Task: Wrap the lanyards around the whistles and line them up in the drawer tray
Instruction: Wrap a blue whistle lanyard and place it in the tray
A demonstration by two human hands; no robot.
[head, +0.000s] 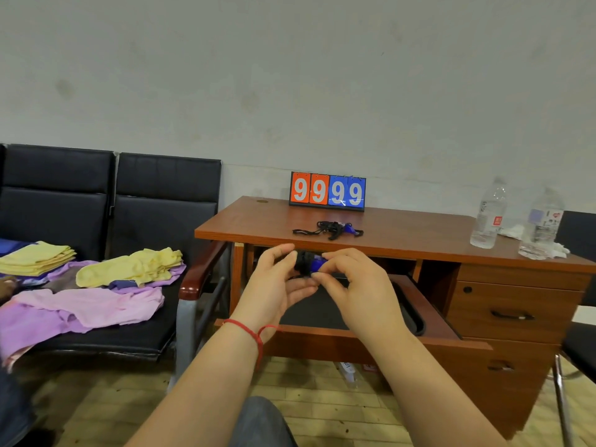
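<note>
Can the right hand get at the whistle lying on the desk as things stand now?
Probably not yet: the right hand and left hand both hold a blue whistle. The other whistle lies uncovered on the desk.

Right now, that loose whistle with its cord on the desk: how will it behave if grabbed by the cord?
The cord lies in slack tangled loops, so it is probably floppy and may snag. The blue whistle looks small and plastic, likely light, so it would probably dangle and swing. On the smooth desk it may slide if pushed.
</note>
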